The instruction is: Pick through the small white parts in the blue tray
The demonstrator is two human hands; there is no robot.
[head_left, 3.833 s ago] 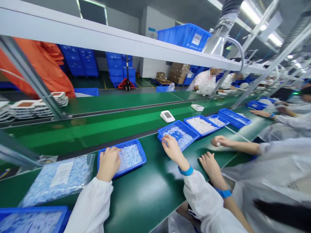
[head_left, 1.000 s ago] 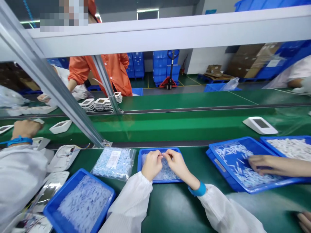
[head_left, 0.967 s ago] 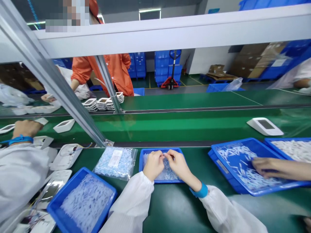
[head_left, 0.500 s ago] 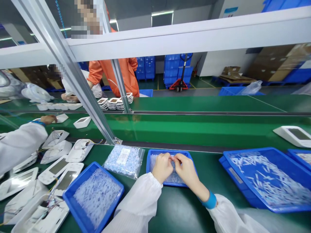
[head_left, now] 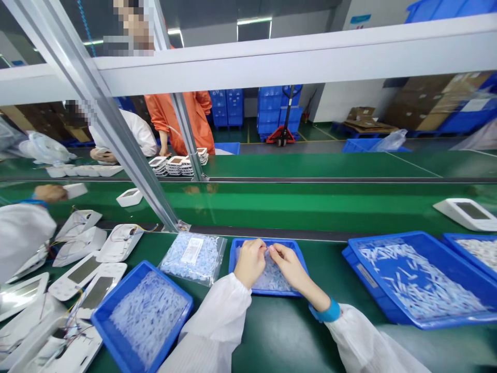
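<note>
My left hand point(head_left: 251, 262) and my right hand point(head_left: 289, 267) meet over a small blue tray point(head_left: 303, 254) that holds many small pale pieces point(head_left: 272, 277). The fingers of both hands are pinched close together near the tray's far side. Whatever sits between the fingertips is too small to make out. Left of this tray lies a clear bag point(head_left: 194, 257) of pale blue pieces with a white label. A larger blue tray point(head_left: 186, 311) full of similar small pieces stands nearer, beside my left sleeve.
At the right, a big blue tray point(head_left: 423, 321) holds scattered white strips. White device housings with wires point(head_left: 120, 242) crowd the left, where a co-worker's hand point(head_left: 50, 193) moves. A metal post point(head_left: 132, 171) rises behind the bag; a white device point(head_left: 468, 213) rests on the green belt point(head_left: 310, 207).
My hands stay pinched over the small tray, with the fingertips slightly apart from before. The view has shifted a little. The co-worker's hand at left has moved further left with a white part.
</note>
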